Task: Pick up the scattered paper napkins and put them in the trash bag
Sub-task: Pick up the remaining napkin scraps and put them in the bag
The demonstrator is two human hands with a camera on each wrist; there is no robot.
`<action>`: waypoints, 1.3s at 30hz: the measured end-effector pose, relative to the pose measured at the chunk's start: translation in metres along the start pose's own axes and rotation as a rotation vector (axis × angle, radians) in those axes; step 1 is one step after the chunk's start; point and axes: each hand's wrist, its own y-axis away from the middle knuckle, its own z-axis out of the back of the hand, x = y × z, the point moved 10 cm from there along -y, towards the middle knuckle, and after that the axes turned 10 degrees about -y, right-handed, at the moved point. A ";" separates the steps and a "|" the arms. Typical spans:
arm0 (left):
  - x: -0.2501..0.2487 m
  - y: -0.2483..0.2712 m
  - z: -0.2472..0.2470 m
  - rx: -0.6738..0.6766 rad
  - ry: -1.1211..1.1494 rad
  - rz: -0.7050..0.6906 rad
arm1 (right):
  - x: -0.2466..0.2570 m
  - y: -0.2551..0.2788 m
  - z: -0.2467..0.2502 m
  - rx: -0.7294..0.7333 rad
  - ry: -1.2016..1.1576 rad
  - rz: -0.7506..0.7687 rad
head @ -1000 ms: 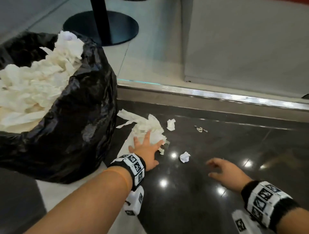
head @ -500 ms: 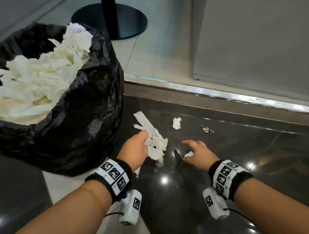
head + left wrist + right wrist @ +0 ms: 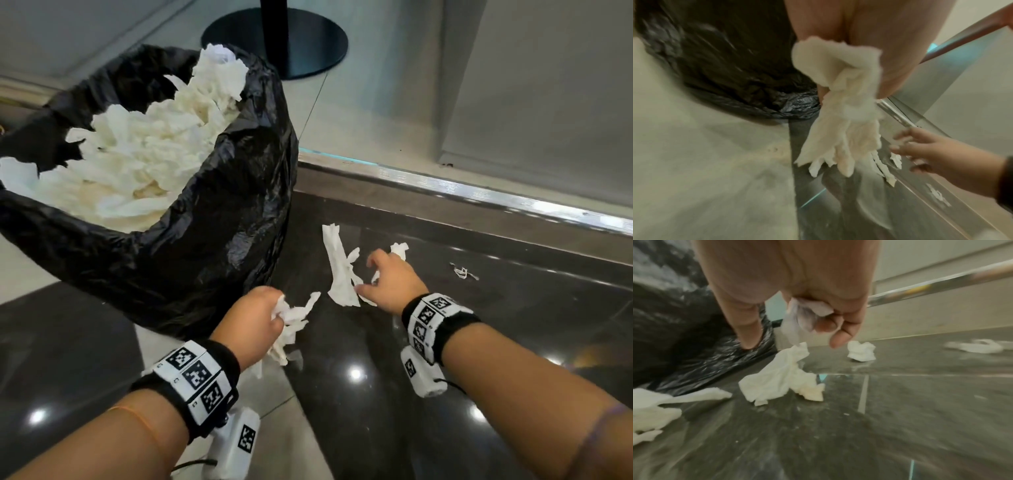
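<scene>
Beside a black trash bag [image 3: 212,246] nearly full of napkins, the left hand [image 3: 251,322] clenches a napkin bunch [image 3: 291,318], the right hand [image 3: 390,277] pinches a small scrap [image 3: 807,313], and several napkins [image 3: 337,270] remain on the dark floor [image 3: 479,342].

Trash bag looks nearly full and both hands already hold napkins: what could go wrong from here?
1. The trash bag is heaped to its rim, so new napkins may slide back out.
2. The wad in the left hand trails loose ends that could drop.
3. The right hand, already holding a small scrap, may lose it grabbing the long napkin.
</scene>
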 end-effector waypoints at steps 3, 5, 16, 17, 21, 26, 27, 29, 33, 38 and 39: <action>0.006 0.009 0.003 -0.032 -0.018 0.004 | 0.019 -0.016 -0.050 0.198 0.174 -0.008; 0.008 0.016 0.008 -0.083 0.034 0.008 | 0.026 -0.018 -0.081 0.279 0.345 0.014; 0.045 0.032 -0.091 0.332 -0.263 0.036 | -0.040 -0.008 0.021 -0.157 -0.014 -0.146; 0.046 0.033 -0.094 0.344 -0.324 0.026 | -0.056 -0.010 0.043 -0.222 -0.027 -0.194; 0.032 0.033 -0.109 0.439 -0.543 -0.130 | -0.121 -0.024 0.086 -0.290 0.070 -0.357; 0.016 0.030 -0.094 0.397 -0.565 -0.195 | -0.146 -0.031 0.050 -0.091 0.232 -0.348; 0.010 0.029 -0.084 0.352 -0.535 -0.204 | -0.145 -0.030 0.050 -0.099 0.277 -0.352; -0.007 0.027 -0.062 0.239 -0.461 -0.232 | -0.143 -0.024 0.056 -0.154 0.251 -0.389; -0.036 0.025 -0.015 0.067 -0.331 -0.286 | -0.132 -0.016 0.083 -0.411 -0.100 -0.408; -0.065 0.032 0.049 -0.137 -0.230 -0.394 | -0.087 -0.050 0.045 -0.059 0.105 -0.222; -0.072 0.033 0.062 -0.161 -0.241 -0.422 | -0.083 -0.053 0.037 -0.013 0.164 -0.205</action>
